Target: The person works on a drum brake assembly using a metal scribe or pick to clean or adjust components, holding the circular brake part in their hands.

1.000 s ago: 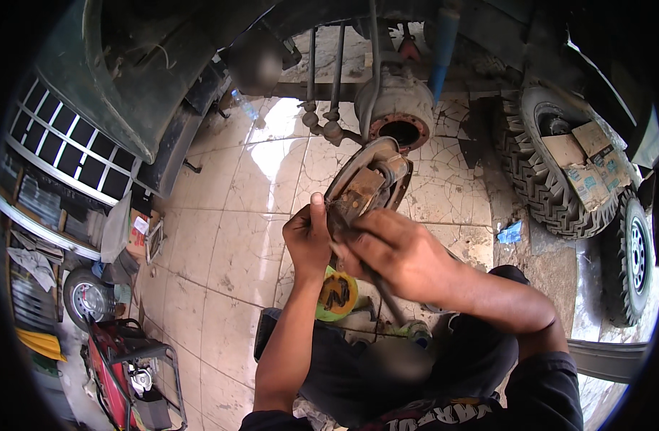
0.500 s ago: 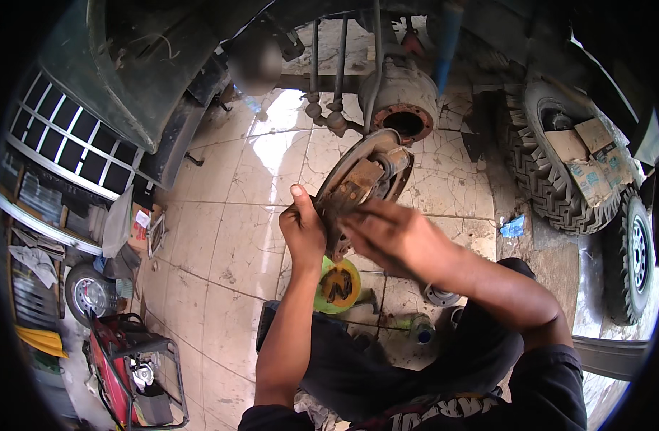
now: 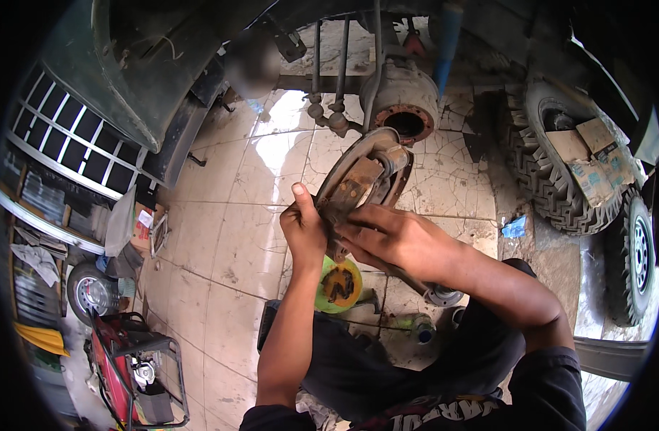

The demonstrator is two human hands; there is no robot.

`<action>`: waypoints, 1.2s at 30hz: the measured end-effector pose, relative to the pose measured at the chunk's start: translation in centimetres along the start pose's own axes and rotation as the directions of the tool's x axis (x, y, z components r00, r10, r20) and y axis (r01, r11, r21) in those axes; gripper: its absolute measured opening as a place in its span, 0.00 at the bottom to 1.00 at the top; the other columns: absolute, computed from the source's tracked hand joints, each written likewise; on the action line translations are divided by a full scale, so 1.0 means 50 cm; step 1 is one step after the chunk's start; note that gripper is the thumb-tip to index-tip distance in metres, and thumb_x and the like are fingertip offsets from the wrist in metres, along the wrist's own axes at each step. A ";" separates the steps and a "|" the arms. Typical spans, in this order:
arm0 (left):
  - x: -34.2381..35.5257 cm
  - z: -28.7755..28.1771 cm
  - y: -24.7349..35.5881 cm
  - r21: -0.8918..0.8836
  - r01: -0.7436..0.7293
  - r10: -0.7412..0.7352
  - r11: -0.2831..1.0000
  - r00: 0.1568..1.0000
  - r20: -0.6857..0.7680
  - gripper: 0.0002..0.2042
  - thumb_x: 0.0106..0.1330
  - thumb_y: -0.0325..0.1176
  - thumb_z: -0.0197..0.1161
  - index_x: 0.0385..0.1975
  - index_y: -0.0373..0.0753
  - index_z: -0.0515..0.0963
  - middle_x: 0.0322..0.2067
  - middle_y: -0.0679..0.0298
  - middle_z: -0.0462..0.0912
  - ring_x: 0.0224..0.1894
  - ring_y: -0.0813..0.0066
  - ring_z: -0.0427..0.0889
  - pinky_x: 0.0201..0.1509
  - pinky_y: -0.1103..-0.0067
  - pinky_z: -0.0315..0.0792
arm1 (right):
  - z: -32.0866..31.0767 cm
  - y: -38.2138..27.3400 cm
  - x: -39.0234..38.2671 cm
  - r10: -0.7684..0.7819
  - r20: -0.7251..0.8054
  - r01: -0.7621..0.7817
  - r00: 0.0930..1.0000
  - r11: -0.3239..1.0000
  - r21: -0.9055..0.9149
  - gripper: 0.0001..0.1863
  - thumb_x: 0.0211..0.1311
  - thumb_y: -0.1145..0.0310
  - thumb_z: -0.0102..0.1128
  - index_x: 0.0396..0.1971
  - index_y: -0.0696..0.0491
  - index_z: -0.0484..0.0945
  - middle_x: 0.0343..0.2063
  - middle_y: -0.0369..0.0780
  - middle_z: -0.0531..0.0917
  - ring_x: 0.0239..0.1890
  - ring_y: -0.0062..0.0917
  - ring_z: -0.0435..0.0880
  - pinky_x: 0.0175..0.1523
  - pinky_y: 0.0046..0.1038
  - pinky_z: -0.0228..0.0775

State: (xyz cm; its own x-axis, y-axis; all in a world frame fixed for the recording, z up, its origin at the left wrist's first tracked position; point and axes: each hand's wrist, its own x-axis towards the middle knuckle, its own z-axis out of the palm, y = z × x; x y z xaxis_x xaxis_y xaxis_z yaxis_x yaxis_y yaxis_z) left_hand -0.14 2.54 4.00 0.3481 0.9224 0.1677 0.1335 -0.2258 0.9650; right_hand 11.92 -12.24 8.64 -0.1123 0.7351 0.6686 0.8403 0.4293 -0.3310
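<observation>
A rusty, round metal brake backing plate [image 3: 360, 179], with a thick block-shaped part across its face, stands tilted in front of me. My left hand [image 3: 304, 228] grips its near left edge, thumb up and the other fingers partly hidden. At the lower part of the plate my right hand [image 3: 401, 241] is closed around a slim, dark tool [image 3: 413, 284]. The tool's shaft shows below the palm, while its working end is hidden by my fingers. Below the plate sits a green bowl [image 3: 358, 276] of orange-brown liquid, a dark piece lying in it.
Beyond the plate is an axle housing [image 3: 405, 108] with an open round flange. A plastic bottle [image 3: 421, 330] and a round metal part [image 3: 444, 294] lie near my legs. Large tyres [image 3: 552, 179] stand at right; a red-and-black framed machine [image 3: 132, 373] is at lower left.
My right hand, blurred before, is now sharper and slightly lower against the plate. The tool's shaft shows farther toward the lower right. My left hand keeps its grip.
</observation>
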 end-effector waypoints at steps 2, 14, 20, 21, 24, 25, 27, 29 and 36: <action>-0.010 -0.010 0.020 0.027 -0.012 0.011 1.000 1.000 0.018 0.34 0.70 0.66 0.44 0.13 0.41 0.57 0.15 0.74 0.60 0.22 0.83 0.57 0.26 0.78 0.54 | -0.002 0.039 0.014 0.023 -0.145 -0.007 0.989 0.994 0.113 0.13 0.54 0.77 0.68 0.41 0.61 0.82 0.35 0.48 0.84 0.36 0.39 0.86 0.43 0.35 0.83; 0.005 0.002 -0.006 -0.038 0.009 -0.012 0.999 0.997 -0.074 0.34 0.72 0.61 0.46 0.12 0.38 0.55 0.12 0.73 0.56 0.20 0.82 0.54 0.24 0.77 0.51 | -0.009 0.046 0.014 0.046 -0.223 -0.044 0.974 0.999 0.013 0.08 0.55 0.73 0.68 0.35 0.59 0.84 0.32 0.50 0.85 0.36 0.37 0.86 0.41 0.33 0.84; 0.004 -0.002 -0.008 -0.112 0.041 -0.050 0.993 0.996 -0.077 0.34 0.70 0.64 0.46 0.11 0.43 0.51 0.10 0.75 0.54 0.17 0.84 0.53 0.21 0.78 0.49 | -0.085 0.192 -0.008 0.400 -0.331 -0.391 0.854 0.915 0.098 0.07 0.60 0.72 0.64 0.32 0.61 0.84 0.23 0.47 0.83 0.24 0.34 0.84 0.28 0.34 0.77; -0.001 0.004 0.001 -0.121 0.050 -0.058 0.991 0.996 -0.066 0.34 0.70 0.65 0.46 0.11 0.43 0.51 0.10 0.75 0.54 0.17 0.84 0.53 0.21 0.78 0.49 | -0.076 0.197 -0.020 0.367 -0.345 -0.369 0.864 0.927 0.060 0.07 0.60 0.72 0.64 0.31 0.61 0.84 0.23 0.47 0.83 0.23 0.34 0.84 0.28 0.34 0.77; 0.008 0.004 -0.013 -0.121 0.039 -0.050 0.992 0.995 -0.085 0.34 0.70 0.64 0.46 0.11 0.43 0.52 0.10 0.75 0.54 0.17 0.84 0.53 0.21 0.78 0.48 | -0.046 0.138 0.005 0.181 -0.329 -0.188 0.927 0.982 0.011 0.07 0.59 0.73 0.64 0.34 0.61 0.84 0.24 0.48 0.82 0.25 0.36 0.84 0.34 0.33 0.79; 0.010 0.006 -0.025 -0.116 0.036 -0.047 0.993 0.995 -0.090 0.34 0.70 0.64 0.46 0.11 0.43 0.52 0.10 0.75 0.54 0.16 0.84 0.53 0.21 0.78 0.48 | -0.031 0.110 0.012 0.117 -0.334 -0.115 0.935 0.993 0.027 0.07 0.59 0.73 0.64 0.35 0.60 0.84 0.24 0.47 0.82 0.25 0.35 0.84 0.34 0.33 0.79; 0.011 0.011 -0.035 -0.075 -0.004 -0.007 0.997 0.990 -0.140 0.34 0.70 0.64 0.47 0.11 0.44 0.52 0.10 0.75 0.54 0.16 0.85 0.53 0.20 0.78 0.47 | -0.016 0.084 0.021 0.070 -0.362 -0.044 0.930 0.996 0.078 0.07 0.59 0.73 0.65 0.35 0.60 0.84 0.24 0.46 0.83 0.23 0.36 0.84 0.33 0.34 0.79; 0.013 -0.001 -0.023 -0.112 0.010 -0.024 0.994 0.993 -0.118 0.34 0.70 0.64 0.47 0.10 0.44 0.52 0.09 0.74 0.54 0.15 0.84 0.53 0.20 0.78 0.47 | -0.040 0.122 0.015 0.171 -0.329 -0.156 0.929 0.985 0.072 0.07 0.60 0.72 0.65 0.34 0.60 0.84 0.23 0.46 0.82 0.22 0.38 0.83 0.32 0.33 0.78; 0.012 -0.001 -0.016 -0.109 0.038 -0.053 0.993 0.989 -0.135 0.34 0.70 0.65 0.47 0.10 0.44 0.51 0.08 0.75 0.53 0.14 0.84 0.53 0.19 0.77 0.47 | -0.050 0.153 0.006 0.293 -0.359 -0.277 0.886 0.956 0.096 0.06 0.61 0.73 0.63 0.29 0.61 0.83 0.21 0.49 0.81 0.22 0.38 0.83 0.27 0.34 0.75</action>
State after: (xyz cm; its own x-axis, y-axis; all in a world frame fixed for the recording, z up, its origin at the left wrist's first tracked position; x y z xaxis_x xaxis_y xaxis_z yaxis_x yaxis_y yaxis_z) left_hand -0.09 3.27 3.36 0.2119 0.9669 0.1422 0.0446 -0.1550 0.9869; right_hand 19.63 -10.04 7.96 0.3369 0.5892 0.7344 0.7837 0.2569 -0.5655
